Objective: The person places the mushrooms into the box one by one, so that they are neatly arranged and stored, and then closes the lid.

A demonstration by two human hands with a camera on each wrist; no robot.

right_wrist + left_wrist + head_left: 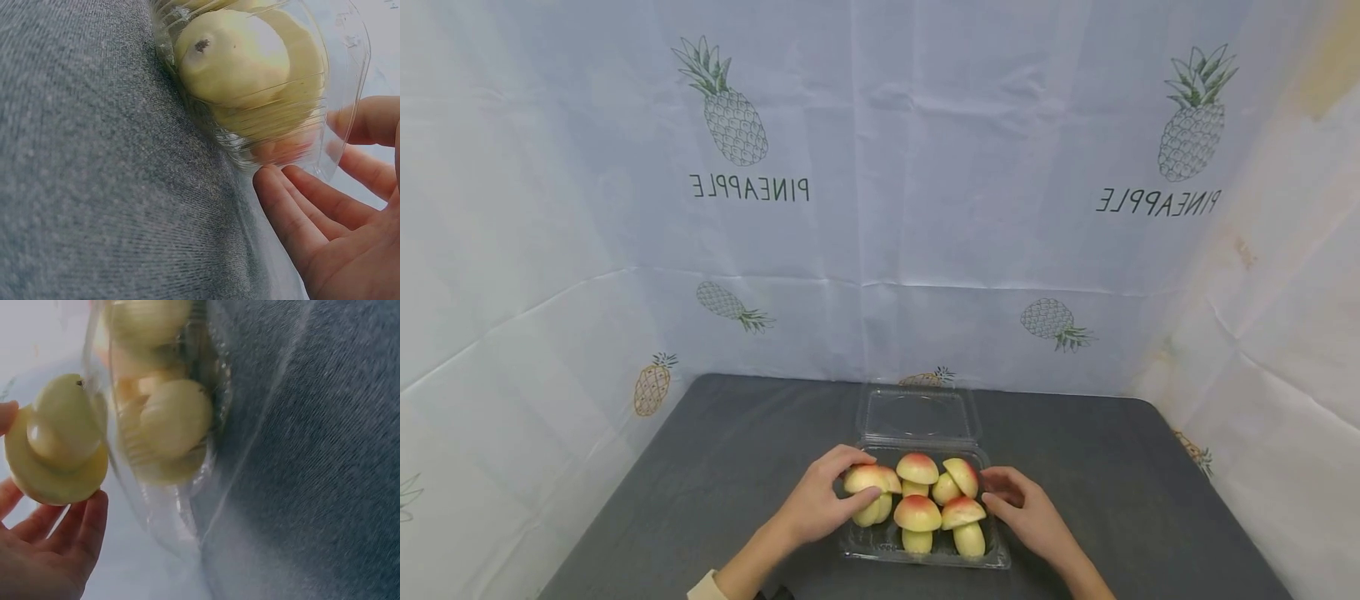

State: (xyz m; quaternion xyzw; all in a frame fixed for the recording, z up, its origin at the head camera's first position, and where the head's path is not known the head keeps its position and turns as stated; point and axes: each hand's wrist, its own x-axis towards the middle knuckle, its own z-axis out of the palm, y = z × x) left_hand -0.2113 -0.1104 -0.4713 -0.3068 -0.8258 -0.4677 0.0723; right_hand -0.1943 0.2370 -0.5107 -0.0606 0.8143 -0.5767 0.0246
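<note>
My left hand (823,500) holds a toy mushroom (871,479) with a yellow-red cap and pale yellow stem at the left side of a clear plastic box (880,550). In the left wrist view, fingertips and thumb grip the mushroom's (65,434) cap, level with the box's upper edge. Several similar toy mushrooms (917,515) sit in the box in two rows. At the box's right wall is my right hand (1026,512), its fingers loosely spread. The right wrist view shows its fingertips (270,180) against the clear wall, beside a mushroom (234,56) inside.
The box's hinged lid (917,414) lies opened back, away from me. Under it is a dark grey table (737,467). White cloth printed with pineapples (925,242) stands behind the table and at both sides.
</note>
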